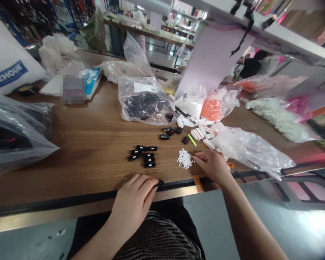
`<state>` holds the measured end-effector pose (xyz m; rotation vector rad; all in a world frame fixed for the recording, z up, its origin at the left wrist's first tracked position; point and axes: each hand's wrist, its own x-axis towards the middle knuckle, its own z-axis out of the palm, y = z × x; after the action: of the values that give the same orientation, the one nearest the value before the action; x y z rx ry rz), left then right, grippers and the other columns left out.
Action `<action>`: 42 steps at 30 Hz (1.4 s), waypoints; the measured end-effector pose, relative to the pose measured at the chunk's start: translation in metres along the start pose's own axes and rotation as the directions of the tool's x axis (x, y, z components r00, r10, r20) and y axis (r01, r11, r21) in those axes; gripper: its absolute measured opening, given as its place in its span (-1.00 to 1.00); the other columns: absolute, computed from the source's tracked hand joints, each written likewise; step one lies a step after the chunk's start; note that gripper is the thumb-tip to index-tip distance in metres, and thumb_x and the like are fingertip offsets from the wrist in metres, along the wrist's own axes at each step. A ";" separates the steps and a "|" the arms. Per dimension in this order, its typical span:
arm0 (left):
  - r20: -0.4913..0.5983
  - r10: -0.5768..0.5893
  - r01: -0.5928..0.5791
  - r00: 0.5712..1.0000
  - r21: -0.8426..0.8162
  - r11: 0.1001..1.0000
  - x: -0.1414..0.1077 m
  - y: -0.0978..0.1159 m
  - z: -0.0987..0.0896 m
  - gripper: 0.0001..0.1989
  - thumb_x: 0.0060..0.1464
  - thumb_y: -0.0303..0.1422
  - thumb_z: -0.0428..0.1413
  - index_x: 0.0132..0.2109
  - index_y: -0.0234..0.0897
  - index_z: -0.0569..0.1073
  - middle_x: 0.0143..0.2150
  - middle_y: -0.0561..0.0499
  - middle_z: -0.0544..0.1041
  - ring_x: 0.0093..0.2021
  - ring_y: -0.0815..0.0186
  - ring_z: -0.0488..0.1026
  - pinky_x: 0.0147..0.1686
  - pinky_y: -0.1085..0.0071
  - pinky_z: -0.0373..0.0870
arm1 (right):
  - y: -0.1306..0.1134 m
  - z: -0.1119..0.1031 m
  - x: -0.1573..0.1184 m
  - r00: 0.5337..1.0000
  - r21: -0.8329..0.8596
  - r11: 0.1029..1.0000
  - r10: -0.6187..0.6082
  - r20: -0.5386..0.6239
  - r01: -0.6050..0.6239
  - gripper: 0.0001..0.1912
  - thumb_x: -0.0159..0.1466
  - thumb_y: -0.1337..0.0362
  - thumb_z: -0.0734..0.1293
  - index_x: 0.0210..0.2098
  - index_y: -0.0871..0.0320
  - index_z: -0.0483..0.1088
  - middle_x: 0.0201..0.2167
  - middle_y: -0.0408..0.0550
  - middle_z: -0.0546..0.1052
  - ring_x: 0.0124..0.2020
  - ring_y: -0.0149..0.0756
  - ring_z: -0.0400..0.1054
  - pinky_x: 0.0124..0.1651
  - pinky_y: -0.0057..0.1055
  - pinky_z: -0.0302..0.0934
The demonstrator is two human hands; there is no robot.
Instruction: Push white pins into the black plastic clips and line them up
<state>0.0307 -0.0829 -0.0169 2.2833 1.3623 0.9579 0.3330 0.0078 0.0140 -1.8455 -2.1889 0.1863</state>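
My left hand (137,195) rests at the table's front edge, its fingers closed on a small black part (159,183) that pokes out past the fingertips. My right hand (211,162) is at the right side of a pile of tiny white pieces (184,159), thumb and index finger pinched together; whatever they hold is too small to make out. Several black blocks with white marks (149,155) lie in a loose group beyond my left hand. Farther back are more black parts (164,137), a light green stick (192,140) and white pieces with orange stripes (197,134).
A clear bag of black parts (143,103) stands at the back of the brown table (83,144). Another bag (16,133) is at the left. Bags of white (191,103) and orange pieces (211,109) stand back right, and a crumpled clear bag (254,148) lies right of my right hand.
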 end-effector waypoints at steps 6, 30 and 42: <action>0.009 0.003 -0.003 1.000 -0.003 1.000 0.000 0.000 0.000 -0.86 0.35 -0.39 0.01 -0.06 -0.21 0.46 -0.16 -0.01 0.55 -0.18 0.19 0.47 -0.20 0.20 0.47 | 0.001 0.000 0.003 0.997 -0.056 0.996 -0.073 0.011 0.073 -0.78 0.28 0.29 0.27 -0.35 0.06 0.58 -0.30 -0.09 0.63 -0.22 -0.21 0.46 -0.10 -0.29 0.16; 0.006 -0.059 0.059 0.998 -0.043 0.997 -0.001 0.001 -0.001 -0.87 0.33 -0.38 0.03 -0.10 -0.24 0.48 -0.20 -0.03 0.57 -0.18 0.18 0.48 -0.16 0.18 0.49 | -0.080 -0.003 -0.026 0.971 0.365 0.907 -0.237 0.031 0.210 -0.80 0.34 0.19 0.31 -0.39 0.05 0.50 -0.38 -0.12 0.59 -0.29 -0.25 0.45 -0.08 -0.22 0.21; 0.012 -0.092 0.093 0.996 -0.084 0.992 -0.001 0.001 -0.001 -0.89 0.29 -0.42 0.07 -0.10 -0.25 0.48 -0.20 -0.02 0.57 -0.19 0.16 0.47 -0.16 0.14 0.49 | -0.122 0.015 -0.041 0.915 0.340 0.873 -0.396 0.072 0.351 -0.85 0.36 0.34 0.29 -0.34 0.10 0.44 -0.40 -0.13 0.51 -0.31 -0.27 0.35 -0.11 -0.22 0.10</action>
<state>0.0301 -0.0840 -0.0155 2.1399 1.3842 0.9570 0.2189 -0.0528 0.0275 -1.2402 -2.3888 0.5693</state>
